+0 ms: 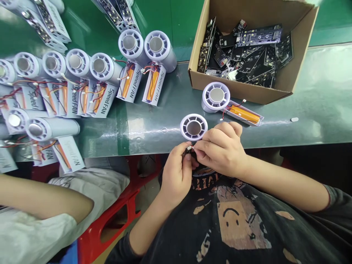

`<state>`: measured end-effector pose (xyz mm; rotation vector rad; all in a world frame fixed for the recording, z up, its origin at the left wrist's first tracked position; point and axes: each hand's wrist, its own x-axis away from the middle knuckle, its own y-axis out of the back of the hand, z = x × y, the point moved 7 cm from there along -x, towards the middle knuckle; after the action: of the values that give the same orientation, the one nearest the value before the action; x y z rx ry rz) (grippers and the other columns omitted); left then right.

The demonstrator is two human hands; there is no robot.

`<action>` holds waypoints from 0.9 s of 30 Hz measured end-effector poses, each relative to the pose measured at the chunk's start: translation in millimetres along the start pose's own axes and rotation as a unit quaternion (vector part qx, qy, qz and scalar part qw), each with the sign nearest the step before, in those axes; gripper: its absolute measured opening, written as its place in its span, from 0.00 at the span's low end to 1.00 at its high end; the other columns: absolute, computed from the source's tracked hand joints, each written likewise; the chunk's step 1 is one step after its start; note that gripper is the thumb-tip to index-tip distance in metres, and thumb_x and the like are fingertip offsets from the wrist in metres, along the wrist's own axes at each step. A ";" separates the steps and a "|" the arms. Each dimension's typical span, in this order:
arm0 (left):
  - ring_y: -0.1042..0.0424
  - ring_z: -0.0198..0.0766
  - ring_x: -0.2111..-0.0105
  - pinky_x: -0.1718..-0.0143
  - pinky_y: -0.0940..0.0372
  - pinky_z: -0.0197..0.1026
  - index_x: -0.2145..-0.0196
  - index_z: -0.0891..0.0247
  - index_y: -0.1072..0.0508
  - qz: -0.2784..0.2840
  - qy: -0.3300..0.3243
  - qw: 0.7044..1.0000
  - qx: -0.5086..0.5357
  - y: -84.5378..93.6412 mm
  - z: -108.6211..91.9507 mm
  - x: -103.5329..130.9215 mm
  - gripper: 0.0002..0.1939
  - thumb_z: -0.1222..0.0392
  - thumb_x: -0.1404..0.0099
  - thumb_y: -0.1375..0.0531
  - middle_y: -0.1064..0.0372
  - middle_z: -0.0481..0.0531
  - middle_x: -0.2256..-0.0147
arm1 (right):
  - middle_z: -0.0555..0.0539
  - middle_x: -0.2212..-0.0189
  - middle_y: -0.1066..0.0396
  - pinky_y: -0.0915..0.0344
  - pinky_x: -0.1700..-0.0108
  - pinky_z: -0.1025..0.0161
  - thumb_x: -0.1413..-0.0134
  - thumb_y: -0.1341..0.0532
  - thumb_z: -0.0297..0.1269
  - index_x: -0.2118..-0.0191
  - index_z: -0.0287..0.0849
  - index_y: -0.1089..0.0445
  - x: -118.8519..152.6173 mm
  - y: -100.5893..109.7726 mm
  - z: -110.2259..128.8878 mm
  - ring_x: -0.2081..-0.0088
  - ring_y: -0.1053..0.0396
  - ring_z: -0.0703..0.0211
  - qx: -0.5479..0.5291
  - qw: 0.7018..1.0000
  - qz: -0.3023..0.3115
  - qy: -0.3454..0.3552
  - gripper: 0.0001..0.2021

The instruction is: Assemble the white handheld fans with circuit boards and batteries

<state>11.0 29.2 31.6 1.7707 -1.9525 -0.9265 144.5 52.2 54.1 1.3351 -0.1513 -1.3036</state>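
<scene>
My left hand [176,174] is closed at the table's front edge, holding a dark circuit board [188,150] with a pale connector on its end. Opposite it, the thumb and fingers of my right hand [224,148] pinch together at that end of the board. They seem to hold a thin wire plug, mostly hidden by the fingertips. Just beyond both hands is a pale lilac fan head [194,127] with a round metallic centre, its lower part hidden by my hands. A second fan [216,96] lies behind, beside its open housing with an orange battery [244,113] and loose red wires.
A cardboard box [242,86] of black circuit boards stands behind. Fans with wired "SpeedFAN" housings [103,101] crowd the left side of the green table [145,135]. A small white piece [294,119] lies at right. A co-worker's arm [44,196] and a red stool [110,223] are at lower left.
</scene>
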 end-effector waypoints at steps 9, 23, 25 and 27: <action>0.24 0.38 0.59 0.57 0.28 0.40 0.48 0.61 0.32 0.035 0.028 0.999 0.002 -3.8 3.0 1.1 0.13 0.65 0.29 0.48 0.24 0.54 0.56 | 0.53 0.71 0.32 0.51 0.61 0.55 0.36 0.42 0.35 0.70 0.46 0.29 -3.2 -1.0 2.0 0.65 0.43 0.59 0.011 0.998 0.053 0.012 0.10; 0.28 0.33 0.73 0.63 0.29 0.39 0.47 0.61 0.32 0.065 0.038 0.996 0.040 -7.4 7.6 4.7 0.14 0.64 0.28 0.48 0.26 0.49 0.66 | 0.50 0.68 0.29 0.48 0.58 0.56 0.34 0.42 0.38 0.64 0.47 0.24 -0.4 -0.2 -9.3 0.63 0.39 0.58 -0.074 0.992 0.091 -0.040 0.09; 0.29 0.30 0.76 0.67 0.29 0.37 0.47 0.60 0.31 0.052 0.059 0.992 0.094 -4.5 13.1 4.5 0.14 0.62 0.28 0.47 0.25 0.50 0.63 | 0.49 0.66 0.29 0.44 0.58 0.56 0.36 0.40 0.41 0.59 0.46 0.26 -0.8 10.7 -16.2 0.63 0.36 0.58 -0.125 0.991 0.044 -0.030 0.08; 0.31 0.28 0.78 0.73 0.30 0.34 0.46 0.59 0.32 0.037 0.088 0.984 0.153 -2.3 19.9 5.6 0.14 0.61 0.29 0.46 0.25 0.51 0.61 | 0.49 0.66 0.31 0.41 0.60 0.57 0.37 0.39 0.39 0.58 0.45 0.27 0.7 22.0 -26.5 0.64 0.35 0.59 -0.160 0.987 0.007 -0.035 0.07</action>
<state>-1.0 28.4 14.6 1.8511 -2.1146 -0.4463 176.8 61.4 61.6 1.0148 0.0010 -1.3019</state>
